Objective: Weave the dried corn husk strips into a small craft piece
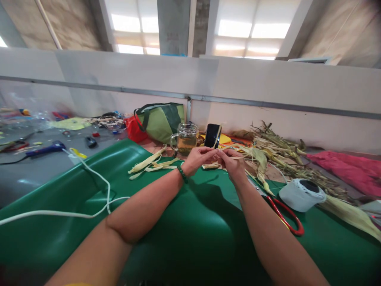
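Observation:
My left hand (197, 159) and my right hand (234, 162) meet above the green mat, fingertips pinched close together. Between them they grip a thin strip of dried corn husk (218, 136), one end of which sticks up in front of a phone (210, 134). More pale strands trail to the right past my right hand. A green bead bracelet (182, 174) circles my left wrist. Left of my hands lie loose corn husk pieces (148, 161). Red-handled scissors (287, 216) rest beside my right forearm, partly hidden by it, next to a spool of white thread (301, 195).
Behind my hands stand a glass mug (187, 139) of pale liquid and a green bag (163, 121). A heap of dried husks (276, 147) and pink cloth (348, 169) lie right. White cable (98, 174) crosses the green mat (190, 238); a blue glue gun (46, 149) sits left.

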A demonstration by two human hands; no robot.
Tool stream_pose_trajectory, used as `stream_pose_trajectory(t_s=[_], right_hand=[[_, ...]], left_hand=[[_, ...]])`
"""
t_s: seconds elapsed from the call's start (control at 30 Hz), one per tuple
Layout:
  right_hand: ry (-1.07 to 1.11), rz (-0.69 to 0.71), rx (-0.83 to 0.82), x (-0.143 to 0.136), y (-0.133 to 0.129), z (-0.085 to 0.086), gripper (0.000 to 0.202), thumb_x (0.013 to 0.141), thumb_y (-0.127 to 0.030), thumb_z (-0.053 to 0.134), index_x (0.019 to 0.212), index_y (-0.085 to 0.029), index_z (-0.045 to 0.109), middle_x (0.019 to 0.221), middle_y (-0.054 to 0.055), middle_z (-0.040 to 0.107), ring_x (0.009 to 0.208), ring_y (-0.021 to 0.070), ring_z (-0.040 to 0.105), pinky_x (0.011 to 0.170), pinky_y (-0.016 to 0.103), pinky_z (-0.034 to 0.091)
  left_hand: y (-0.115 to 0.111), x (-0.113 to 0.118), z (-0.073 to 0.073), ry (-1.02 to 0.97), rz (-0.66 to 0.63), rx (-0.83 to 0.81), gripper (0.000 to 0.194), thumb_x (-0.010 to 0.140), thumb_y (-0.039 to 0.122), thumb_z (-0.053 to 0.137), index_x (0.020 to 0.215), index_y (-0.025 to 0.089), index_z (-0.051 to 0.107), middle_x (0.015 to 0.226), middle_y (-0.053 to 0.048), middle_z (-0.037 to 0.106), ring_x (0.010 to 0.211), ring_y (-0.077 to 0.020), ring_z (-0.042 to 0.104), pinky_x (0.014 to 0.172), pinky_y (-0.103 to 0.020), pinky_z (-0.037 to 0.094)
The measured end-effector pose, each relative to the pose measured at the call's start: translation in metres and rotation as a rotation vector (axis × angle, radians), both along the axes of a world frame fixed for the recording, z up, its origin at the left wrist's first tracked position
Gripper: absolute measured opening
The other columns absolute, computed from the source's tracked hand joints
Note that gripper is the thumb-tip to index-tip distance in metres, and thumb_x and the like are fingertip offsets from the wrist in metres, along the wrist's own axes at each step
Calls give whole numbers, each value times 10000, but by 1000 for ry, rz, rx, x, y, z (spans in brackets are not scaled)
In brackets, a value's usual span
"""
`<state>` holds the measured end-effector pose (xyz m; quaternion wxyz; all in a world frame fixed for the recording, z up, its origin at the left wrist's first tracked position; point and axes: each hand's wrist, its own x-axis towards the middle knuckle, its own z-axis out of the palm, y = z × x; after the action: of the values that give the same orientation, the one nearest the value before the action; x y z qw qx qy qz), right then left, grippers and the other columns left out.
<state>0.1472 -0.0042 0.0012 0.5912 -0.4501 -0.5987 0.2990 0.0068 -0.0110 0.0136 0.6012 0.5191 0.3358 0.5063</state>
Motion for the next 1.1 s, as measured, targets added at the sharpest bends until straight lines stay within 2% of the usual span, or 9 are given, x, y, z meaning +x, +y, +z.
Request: stream_pose_trajectory(t_s=[0.1, 0.2, 0.27, 0.4, 0.5, 0.63, 0.8, 0.97, 1.1], right_hand=[[-78, -40, 56, 2, 0, 0, 405, 668, -552, 676, 496, -196, 588, 440, -19, 498, 484, 123, 466, 481, 267, 349], [-59, -22, 62, 3, -2, 2, 372, 681, -513, 669, 499, -197, 596, 470, -13, 521, 522, 131, 477, 505, 270, 354], [-36, -17, 65, 4, -5, 4, 364, 682, -504, 666, 504, -195, 590, 487, -14, 525, 510, 125, 456, 499, 272, 345], [-57, -103, 84, 5, -8, 6, 386, 706, -504, 654, 495, -195, 562, 443, -33, 442, 484, 114, 413, 496, 269, 333], [-78, -102, 116, 5, -7, 7, 386, 725, -504, 633, 498, -201, 558, 437, -31, 437, 492, 123, 433, 503, 272, 341], [-144, -52, 147, 4, -9, 9, 417, 737, -525, 611, 482, -202, 548, 427, -29, 435, 485, 123, 430, 521, 283, 355], [-93, -105, 102, 7, -8, 6, 422, 719, -533, 629, 488, -194, 530, 451, -28, 446, 472, 111, 416, 475, 268, 329], [22, 49, 3, 15, 3, 6, 459, 684, -647, 594, 584, -200, 566, 455, -37, 473, 396, 92, 382, 405, 245, 298], [-260, 102, 90, 17, -2, 12, 457, 667, -636, 645, 540, -201, 584, 484, -3, 545, 452, 114, 447, 439, 253, 345]], left_hand=[[3, -3, 0, 2, -27, -5, 528, 449, 385, 887, 834, 83, 688, 683, -37, 705, 632, -115, 657, 667, -225, 503], [6, -5, -1, -16, -34, -31, 524, 396, 378, 899, 757, 82, 662, 634, -29, 692, 594, -118, 649, 657, -241, 507], [7, -6, 0, -2, -43, -45, 486, 414, 354, 900, 732, 86, 649, 602, -21, 679, 571, -120, 642, 646, -250, 509], [4, -8, 4, 11, -74, -70, 400, 505, 303, 884, 742, 80, 651, 619, -29, 675, 579, -112, 640, 651, -240, 500], [1, -8, 7, -35, -96, -117, 394, 528, 333, 874, 723, 85, 637, 638, -28, 670, 613, -114, 654, 668, -233, 501], [1, -7, 7, -21, -120, -110, 391, 512, 309, 881, 718, 83, 638, 611, -5, 648, 579, -93, 631, 682, -241, 507], [4, -8, 5, 46, -119, -73, 386, 480, 293, 888, 715, 78, 670, 588, -1, 646, 545, -80, 598, 652, -238, 510], [6, -13, 6, 47, -81, -117, 388, 502, 297, 888, 732, 78, 666, 622, -39, 671, 602, -111, 645, 657, -234, 518], [9, -15, 5, 75, -76, -88, 405, 519, 329, 880, 755, 81, 666, 654, -47, 684, 595, -98, 638, 661, -224, 518]])
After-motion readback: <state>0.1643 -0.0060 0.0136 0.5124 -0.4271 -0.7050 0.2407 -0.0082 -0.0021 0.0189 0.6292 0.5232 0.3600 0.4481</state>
